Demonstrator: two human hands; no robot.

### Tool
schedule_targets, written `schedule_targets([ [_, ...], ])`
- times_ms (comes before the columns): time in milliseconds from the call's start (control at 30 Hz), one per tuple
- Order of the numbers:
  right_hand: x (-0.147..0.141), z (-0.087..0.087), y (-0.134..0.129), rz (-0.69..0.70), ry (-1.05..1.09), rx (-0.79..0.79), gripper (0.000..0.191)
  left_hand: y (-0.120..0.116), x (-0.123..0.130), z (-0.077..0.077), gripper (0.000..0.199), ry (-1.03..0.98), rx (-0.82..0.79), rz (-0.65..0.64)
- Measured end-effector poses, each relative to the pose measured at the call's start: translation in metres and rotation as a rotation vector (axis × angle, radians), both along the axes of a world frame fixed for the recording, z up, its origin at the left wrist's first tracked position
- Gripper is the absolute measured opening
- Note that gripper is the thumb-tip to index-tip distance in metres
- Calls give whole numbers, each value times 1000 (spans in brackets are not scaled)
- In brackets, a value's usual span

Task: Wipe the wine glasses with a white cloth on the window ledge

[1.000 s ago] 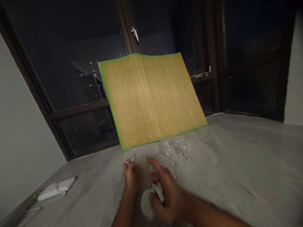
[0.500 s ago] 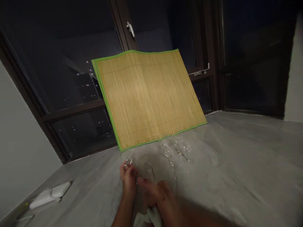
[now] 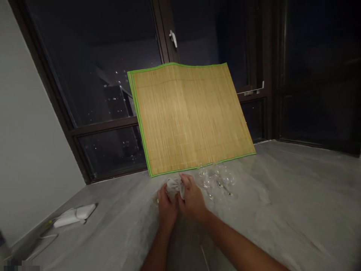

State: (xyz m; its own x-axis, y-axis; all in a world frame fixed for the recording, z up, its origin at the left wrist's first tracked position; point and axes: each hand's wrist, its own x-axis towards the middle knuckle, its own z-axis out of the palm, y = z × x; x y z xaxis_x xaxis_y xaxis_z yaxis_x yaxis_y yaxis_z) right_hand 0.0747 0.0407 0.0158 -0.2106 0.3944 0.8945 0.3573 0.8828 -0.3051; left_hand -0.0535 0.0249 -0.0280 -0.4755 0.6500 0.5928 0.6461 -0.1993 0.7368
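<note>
My left hand [image 3: 167, 205] is closed around a wine glass, most of which is hidden by my fingers and the cloth. A small clear part of the wine glass [image 3: 156, 198] shows at the left of that hand. My right hand [image 3: 193, 196] grips a whitish cloth [image 3: 173, 185] bunched against the glass, close beside my left fingers. Just right of my hands stand several clear stemmed glasses [image 3: 220, 176], their outlines faint against the grey surface.
A bamboo mat [image 3: 191, 116] with green edging leans on the dark window behind the glasses. A white device [image 3: 75, 215] with a cord lies at the left on the grey stone-like surface [image 3: 270, 218]. A window handle [image 3: 173, 38] sits above the mat.
My right hand has brought the cloth up from the bottom of the view to the glass in my left hand. The view has shifted, so the surroundings appear further right.
</note>
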Motion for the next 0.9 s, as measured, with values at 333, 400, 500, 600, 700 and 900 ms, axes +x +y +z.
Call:
schedule_targets([
  [333,11,-7,19,18,-126,-142,62,-4,5,6,50,160,-89,63],
  [400,10,-6,16,3,-185,-197,62,-4,0,7,53,140,-90,124],
  [500,10,-3,8,11,-249,-257,61,-5,-2,8,56,145,-95,137],
  [600,11,0,-1,89,-292,-243,64,-6,-1,8,51,137,-127,115],
  [700,11,3,-6,120,-337,-211,65,-7,2,9,29,207,-161,19],
  [900,16,9,4,-68,-314,-264,67,-7,5,10,47,270,-145,5],
])
